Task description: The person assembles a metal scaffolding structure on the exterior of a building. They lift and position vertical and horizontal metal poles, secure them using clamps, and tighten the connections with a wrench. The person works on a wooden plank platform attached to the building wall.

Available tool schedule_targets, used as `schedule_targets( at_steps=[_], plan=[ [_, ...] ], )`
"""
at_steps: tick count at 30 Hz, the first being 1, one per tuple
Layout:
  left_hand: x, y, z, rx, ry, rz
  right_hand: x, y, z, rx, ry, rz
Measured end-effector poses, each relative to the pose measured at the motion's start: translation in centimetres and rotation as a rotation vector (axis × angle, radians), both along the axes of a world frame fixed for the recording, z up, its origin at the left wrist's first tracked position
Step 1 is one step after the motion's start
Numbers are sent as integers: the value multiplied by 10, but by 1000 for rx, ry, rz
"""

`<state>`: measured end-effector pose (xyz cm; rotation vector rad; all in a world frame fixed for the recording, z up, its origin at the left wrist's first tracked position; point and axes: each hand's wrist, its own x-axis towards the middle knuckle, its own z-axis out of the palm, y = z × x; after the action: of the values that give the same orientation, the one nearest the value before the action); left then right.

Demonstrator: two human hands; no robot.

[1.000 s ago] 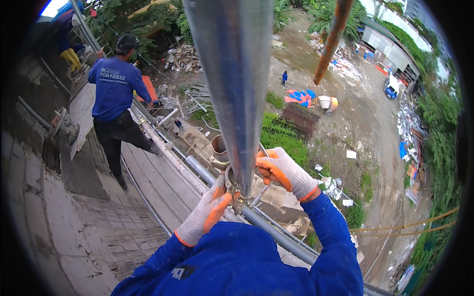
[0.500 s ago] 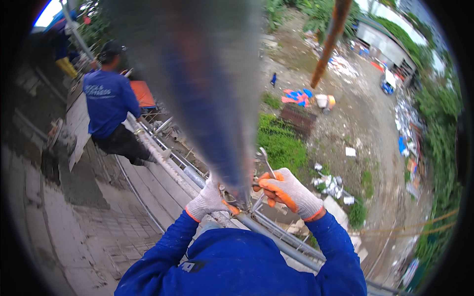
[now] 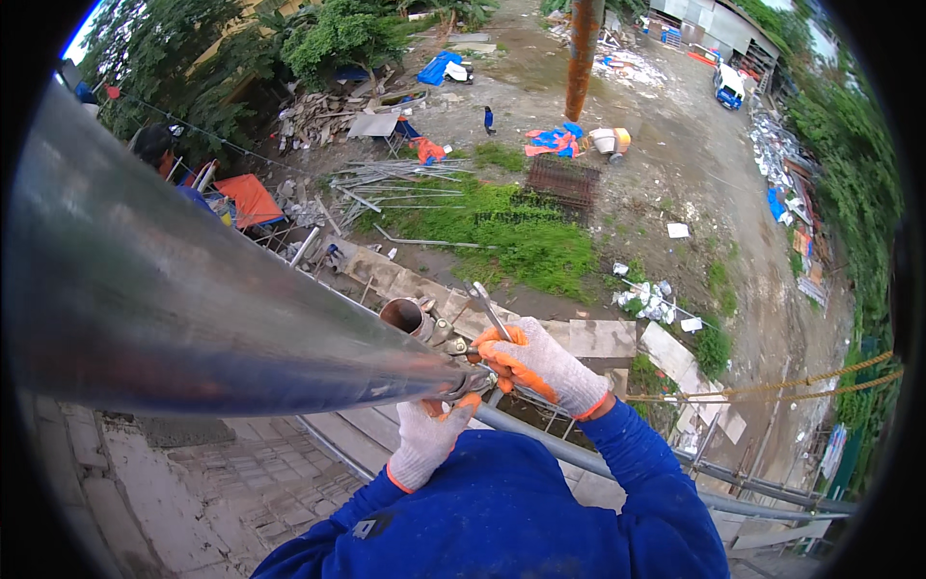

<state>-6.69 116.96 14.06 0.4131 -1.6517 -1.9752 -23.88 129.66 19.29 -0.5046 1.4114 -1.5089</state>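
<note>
Both my hands wear white knit gloves with orange palms. My right hand (image 3: 547,369) is closed round a metal wrench (image 3: 489,309), whose head sticks up past the fingers. The orange fingertips rest against a metal scaffold clamp (image 3: 449,340). My left hand (image 3: 427,442) is closed at the lower part of the clamp, under the end of a thick grey metal pipe (image 3: 241,318). This pipe fills the left of the view and hides part of the left hand's grip. Just beyond the clamp, a short rusty-mouthed pipe (image 3: 403,315) shows its open end.
A scaffold rail (image 3: 550,439) runs under my arms, high above the ground. A rusty pole (image 3: 582,63) hangs at the top, and yellow ropes (image 3: 772,391) stretch at right. Partly behind the pipe is a co-worker's head (image 3: 152,145). Far below stands a concrete mixer (image 3: 608,142).
My view has shifted; the thick pipe now slants to the left instead of standing blurred in the middle, and covers most of the co-worker. Both hands stay at the clamp, the wrench still held.
</note>
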Motion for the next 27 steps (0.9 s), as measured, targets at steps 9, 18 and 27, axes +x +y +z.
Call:
schedule_targets(
  at_steps=[9, 18, 27],
  plan=[
    [-7, 14, 15, 86, -27, 142, 10, 6, 8, 45, 166, 54],
    [-15, 24, 17, -60, 48, 298, 21, 5, -14, -15, 393, -6],
    [-15, 26, 1, -133, 53, 355, 32, 6, -52, -187, 422, -223]
  ],
)
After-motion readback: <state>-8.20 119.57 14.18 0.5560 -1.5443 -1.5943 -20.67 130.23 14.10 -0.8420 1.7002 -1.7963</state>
